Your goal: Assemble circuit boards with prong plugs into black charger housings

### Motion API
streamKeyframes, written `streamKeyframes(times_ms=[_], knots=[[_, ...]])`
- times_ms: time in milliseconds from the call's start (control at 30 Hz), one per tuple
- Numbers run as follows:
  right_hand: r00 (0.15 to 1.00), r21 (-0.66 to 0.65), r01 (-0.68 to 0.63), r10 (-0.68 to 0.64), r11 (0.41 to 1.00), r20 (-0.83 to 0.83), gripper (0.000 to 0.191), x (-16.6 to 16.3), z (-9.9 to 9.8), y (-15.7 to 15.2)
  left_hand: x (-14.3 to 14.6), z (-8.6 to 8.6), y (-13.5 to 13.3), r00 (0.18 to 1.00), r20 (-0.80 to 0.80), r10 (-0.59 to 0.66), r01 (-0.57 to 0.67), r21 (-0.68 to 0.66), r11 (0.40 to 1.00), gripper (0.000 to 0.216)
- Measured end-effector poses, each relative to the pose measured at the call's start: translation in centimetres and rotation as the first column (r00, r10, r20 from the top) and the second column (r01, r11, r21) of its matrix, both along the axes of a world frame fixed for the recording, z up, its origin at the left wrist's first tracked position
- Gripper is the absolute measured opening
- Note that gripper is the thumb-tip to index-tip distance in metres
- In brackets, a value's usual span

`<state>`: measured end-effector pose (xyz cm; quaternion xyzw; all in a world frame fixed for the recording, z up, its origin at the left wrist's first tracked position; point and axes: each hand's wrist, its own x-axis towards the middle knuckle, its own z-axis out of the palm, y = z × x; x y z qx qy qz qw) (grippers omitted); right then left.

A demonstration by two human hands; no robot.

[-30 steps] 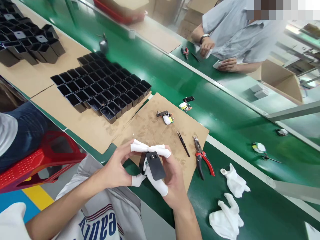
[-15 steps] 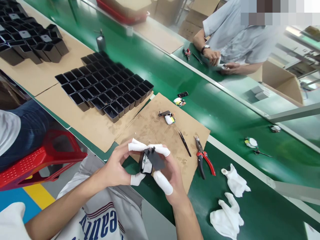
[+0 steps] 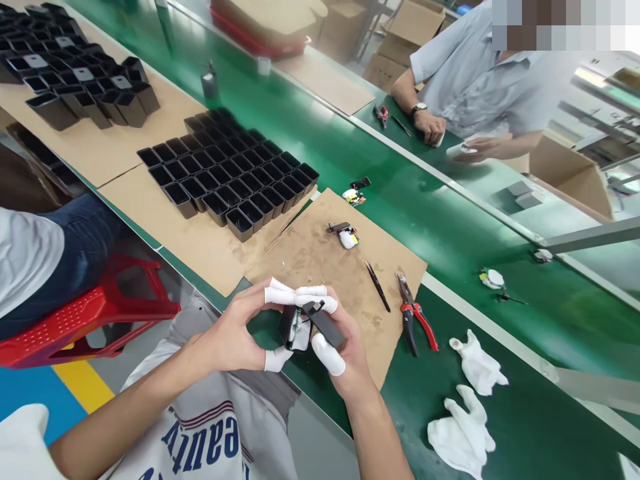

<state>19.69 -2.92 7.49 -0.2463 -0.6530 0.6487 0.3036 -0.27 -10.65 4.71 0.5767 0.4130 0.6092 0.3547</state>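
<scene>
My left hand (image 3: 239,335), with white finger cots on its fingertips, grips a small black plastic case (image 3: 287,325) between thumb and fingers. Inside the case's open side shows a white-wrapped circuit assembly (image 3: 301,333) with a bit of green board. My right hand (image 3: 351,343), also in finger cots, pinches a flat black cover (image 3: 325,325) with small prongs at its upper end. The cover is tilted away from the case at its lower end; whether the two touch at the top is hard to tell. Fingertips of both hands meet above them.
On the cardboard (image 3: 310,247) lie another circuit assembly (image 3: 348,237) and tweezers (image 3: 377,287); pliers (image 3: 414,313) straddle its right edge. Black cases (image 3: 240,223) stand in rows at left. White gloves (image 3: 465,427) lie right. A co-worker (image 3: 470,93) sits across the green belt (image 3: 400,200).
The black cover has turned from facing me to a more edge-on tilt, showing more of the assembly inside. My view has shifted slightly. The co-worker's hands have moved apart.
</scene>
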Motion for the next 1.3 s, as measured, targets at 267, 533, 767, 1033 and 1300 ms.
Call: streamKeyframes(times_ms=[267,533,767,1033,1300], knots=[[0.997,0.054,0.082,-0.082,0.995,0.001,0.033,0.0,-0.8,-0.1,-0.6,-0.2,-0.1,0.995,-0.093,0.028,-0.03,-0.024,0.999,0.064],[0.994,0.052,0.106,-0.106,0.993,0.001,0.026,-0.2,-1.3,-0.1,-1.0,-0.3,0.7,0.984,-0.178,0.03,-0.038,-0.042,0.998,0.058],[0.966,0.192,0.135,-0.172,0.972,0.194,0.024,0.1,-1.3,0.9,-1.1,-0.7,1.2,0.949,-0.316,0.008,-0.029,-0.063,0.998,0.063],[0.935,0.123,0.188,-0.216,0.974,0.283,0.022,1.3,-1.9,0.9,-1.4,-0.8,1.6,0.928,-0.373,0.018,-0.048,-0.073,0.996,0.048],[0.953,-0.055,0.239,-0.223,0.969,0.206,0.027,0.9,-1.7,0.9,-1.8,-0.9,1.9,0.952,-0.306,-0.013,-0.001,-0.045,0.999,0.05]])
